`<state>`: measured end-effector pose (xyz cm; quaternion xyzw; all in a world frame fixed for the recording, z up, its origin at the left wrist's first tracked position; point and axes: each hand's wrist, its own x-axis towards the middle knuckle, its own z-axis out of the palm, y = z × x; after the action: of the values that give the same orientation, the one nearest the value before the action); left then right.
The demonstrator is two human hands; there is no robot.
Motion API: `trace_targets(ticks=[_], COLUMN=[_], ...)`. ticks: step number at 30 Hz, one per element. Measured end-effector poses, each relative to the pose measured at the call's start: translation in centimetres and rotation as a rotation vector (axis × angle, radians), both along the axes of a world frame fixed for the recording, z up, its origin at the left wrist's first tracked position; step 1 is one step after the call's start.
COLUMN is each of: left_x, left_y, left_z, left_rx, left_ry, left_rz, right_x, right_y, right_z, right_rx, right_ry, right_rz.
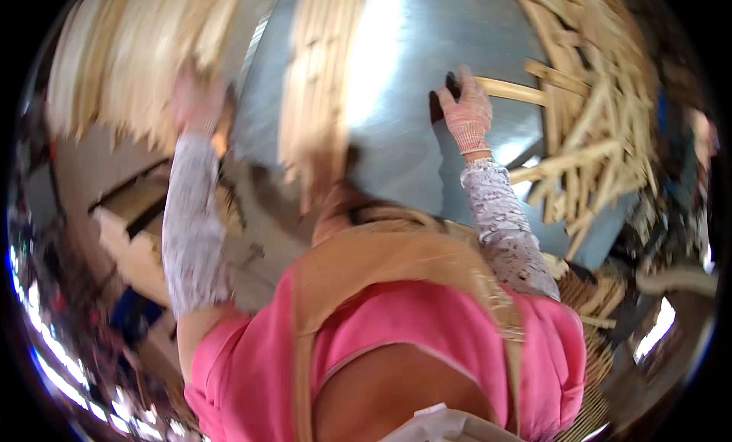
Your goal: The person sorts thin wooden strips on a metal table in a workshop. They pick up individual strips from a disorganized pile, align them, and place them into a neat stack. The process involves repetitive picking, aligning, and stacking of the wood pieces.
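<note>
My left hand, in a pale pink work glove, is at the near right edge of a wide row of light wooden strips. Motion smears its fingers, so I cannot tell whether they grip a strip. My right hand, gloved alike, is over the grey metal tabletop with its fingers apart and nothing visible in them. Just right of its fingers is the end of a single wooden strip. Between my hands a narrower band of strips lies side by side on the metal.
A loose, crisscrossed heap of wooden strips covers the right side of the table. Below the left row, stacked pale wood stands near a blue object. More strips lie low at the right.
</note>
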<state>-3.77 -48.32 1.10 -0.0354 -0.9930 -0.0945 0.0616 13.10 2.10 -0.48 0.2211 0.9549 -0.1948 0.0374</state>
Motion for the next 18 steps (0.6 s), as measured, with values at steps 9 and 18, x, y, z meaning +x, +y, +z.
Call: trace_targets(ticks=[9,18], left_x=[12.8,25.7], left_y=[24.7,52.7], left_z=[-0.6,-0.7], left_rx=[0.842,0.771], left_ry=[-0.207,-0.624], left_rz=[-0.447,-0.907], right_x=[20.7,30.9], right_y=[20.9,27.4], right_z=[-0.6,-0.3], right_rx=[0.446,-0.243], right_ry=[0.032,0.429], right_rz=[-0.716,-1.012])
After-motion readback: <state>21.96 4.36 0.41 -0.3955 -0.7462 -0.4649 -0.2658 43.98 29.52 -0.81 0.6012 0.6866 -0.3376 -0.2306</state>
